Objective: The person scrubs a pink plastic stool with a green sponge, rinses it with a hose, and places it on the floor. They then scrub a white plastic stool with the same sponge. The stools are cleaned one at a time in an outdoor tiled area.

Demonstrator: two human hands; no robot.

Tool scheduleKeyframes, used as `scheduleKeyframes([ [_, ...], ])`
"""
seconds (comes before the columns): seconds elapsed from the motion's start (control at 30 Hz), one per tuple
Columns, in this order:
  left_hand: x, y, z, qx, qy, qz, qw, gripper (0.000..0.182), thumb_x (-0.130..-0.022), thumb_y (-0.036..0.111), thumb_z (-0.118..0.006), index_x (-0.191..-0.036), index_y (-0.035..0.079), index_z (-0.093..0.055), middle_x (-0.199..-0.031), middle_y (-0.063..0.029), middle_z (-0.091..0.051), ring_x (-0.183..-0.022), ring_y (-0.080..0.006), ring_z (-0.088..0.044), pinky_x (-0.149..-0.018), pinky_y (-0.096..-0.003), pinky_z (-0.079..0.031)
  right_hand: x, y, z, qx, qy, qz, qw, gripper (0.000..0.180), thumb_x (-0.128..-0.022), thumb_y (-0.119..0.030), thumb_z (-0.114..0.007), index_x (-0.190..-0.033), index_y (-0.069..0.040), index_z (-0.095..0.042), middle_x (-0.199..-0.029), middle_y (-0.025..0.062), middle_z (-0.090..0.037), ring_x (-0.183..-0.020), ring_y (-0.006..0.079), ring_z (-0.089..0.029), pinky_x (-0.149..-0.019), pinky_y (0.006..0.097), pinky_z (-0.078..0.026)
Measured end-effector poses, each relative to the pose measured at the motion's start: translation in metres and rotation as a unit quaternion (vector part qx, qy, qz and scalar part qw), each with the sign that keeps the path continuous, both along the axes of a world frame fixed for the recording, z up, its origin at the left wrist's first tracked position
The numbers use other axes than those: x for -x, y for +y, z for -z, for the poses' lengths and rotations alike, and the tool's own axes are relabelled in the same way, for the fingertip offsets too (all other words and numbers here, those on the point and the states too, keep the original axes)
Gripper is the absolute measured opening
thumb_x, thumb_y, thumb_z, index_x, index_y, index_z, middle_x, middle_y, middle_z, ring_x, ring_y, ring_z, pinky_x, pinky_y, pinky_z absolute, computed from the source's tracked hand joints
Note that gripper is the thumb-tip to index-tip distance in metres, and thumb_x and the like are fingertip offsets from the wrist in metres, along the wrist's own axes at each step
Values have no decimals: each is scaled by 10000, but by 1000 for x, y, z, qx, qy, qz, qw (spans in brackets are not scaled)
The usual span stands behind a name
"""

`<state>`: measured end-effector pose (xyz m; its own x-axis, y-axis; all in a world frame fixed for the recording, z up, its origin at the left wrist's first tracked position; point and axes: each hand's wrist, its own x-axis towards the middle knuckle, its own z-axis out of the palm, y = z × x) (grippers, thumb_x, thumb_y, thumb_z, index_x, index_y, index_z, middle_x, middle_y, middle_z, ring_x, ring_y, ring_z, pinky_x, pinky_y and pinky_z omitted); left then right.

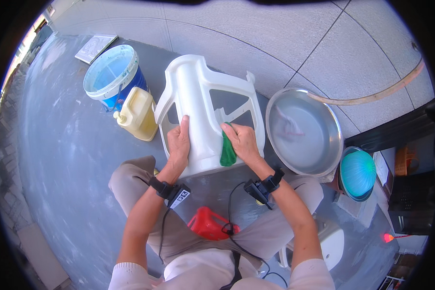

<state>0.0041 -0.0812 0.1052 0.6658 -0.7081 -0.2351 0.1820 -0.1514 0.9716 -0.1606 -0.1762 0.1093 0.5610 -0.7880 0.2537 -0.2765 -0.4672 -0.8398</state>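
Before me, between my knees, is a piece of white plastic furniture (196, 105), which looks like a stool or chair, with a smooth curved panel and openings on both sides. My left hand (178, 141) grips the left edge of that panel, thumb on top. In my right hand (243, 141) is a folded green cloth (227, 146), held against the right edge of the panel. The fingers of both hands are partly hidden.
A bucket of water (110, 74) and a yellowish jug (139, 114) stand left. On the right are a metal basin (335, 145) of water with a hose (377, 97) over its rim and a turquoise ribbed bowl (359, 174). A red plastic object (210, 224) lies between my legs.
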Motion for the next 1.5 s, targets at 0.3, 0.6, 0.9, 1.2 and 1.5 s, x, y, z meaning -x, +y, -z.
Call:
scheduleKeyframes([
  [0.3, -3, -11, 26, -8, -17, -2, 1000, 560, -969, 500, -537, -819, -21, -679, -716, -41, -656, -589, -75, -567, -540, -239, -458, 4, -8, -27, 95, -73, -17, 993, 209, -901, -153, -641, -969, 42, -612, -926, 141, -514, -778, 280, -527, -695, 362, -440],
  [0.6, -5, -12, 18, 23, 7, -72, 997, 578, -933, 479, -615, -643, -21, -591, -607, -14, -537, -550, -73, -438, -480, -296, -383, 11, 18, -21, 282, 98, -86, 951, 371, -699, 30, -634, -1069, 1, -628, -955, 123, -509, -848, 293, -540, -701, 400, -464],
  [0.9, -5, -5, 11, 42, -67, -61, 995, 536, -957, 429, -597, -763, -68, -647, -650, -25, -587, -602, -64, -466, -543, -270, -426, 10, 25, -20, 232, 37, -77, 969, 328, -737, 40, -603, -1065, 30, -617, -948, 121, -510, -827, 297, -560, -692, 397, -474],
  [1.2, 8, -2, 7, 38, -68, -33, 996, 489, -967, 382, -599, -811, -77, -661, -667, -12, -599, -610, -56, -470, -538, -266, -426, -7, 27, -27, 238, 32, -50, 969, 361, -740, 46, -584, -1101, 48, -573, -931, 120, -505, -827, 304, -504, -693, 394, -451],
  [1.5, -10, -4, 11, 48, -75, -67, 994, 505, -964, 393, -601, -831, -90, -668, -684, -38, -624, -618, -66, -507, -565, -255, -442, 11, 26, -4, 228, 76, -19, 971, 273, -712, 13, -587, -982, 10, -630, -871, 103, -502, -795, 283, -551, -649, 393, -477],
])
